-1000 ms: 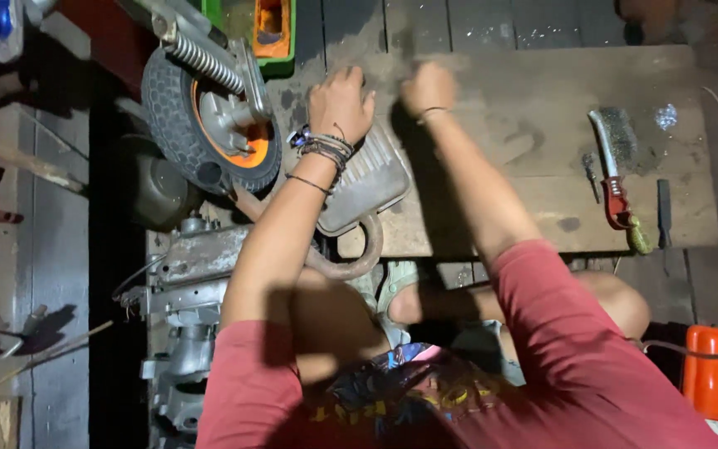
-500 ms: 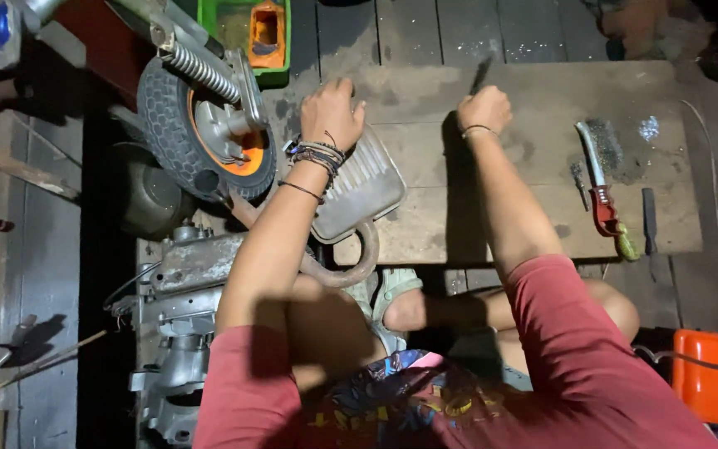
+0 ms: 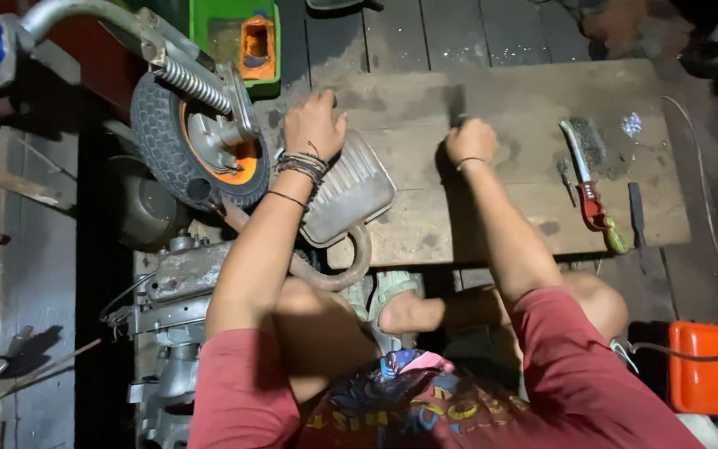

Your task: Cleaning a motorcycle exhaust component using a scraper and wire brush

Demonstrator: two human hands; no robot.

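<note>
The left hand (image 3: pixel 315 125) rests with fingers curled on the top of a ribbed metal cover (image 3: pixel 349 193) at the board's (image 3: pixel 500 208) left edge. The right hand (image 3: pixel 470 140) is fisted around a thin dark tool (image 3: pixel 457 106) near the board's middle; a wire brush (image 3: pixel 589 179) lies toward the right edge

Dim scene, lit from above the wooden board (image 3: pixel 500 166); the right hand (image 3: pixel 469 141) casts a dark shadow just beside it. Beyond the left hand (image 3: pixel 313 123), edges sink into blackness. Slightly soft focus.

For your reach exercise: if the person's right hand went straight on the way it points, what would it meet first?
Probably only bare wooden board: the right hand, holding a thin dark tool, points toward the board's far edge; depth is unclear.
</note>
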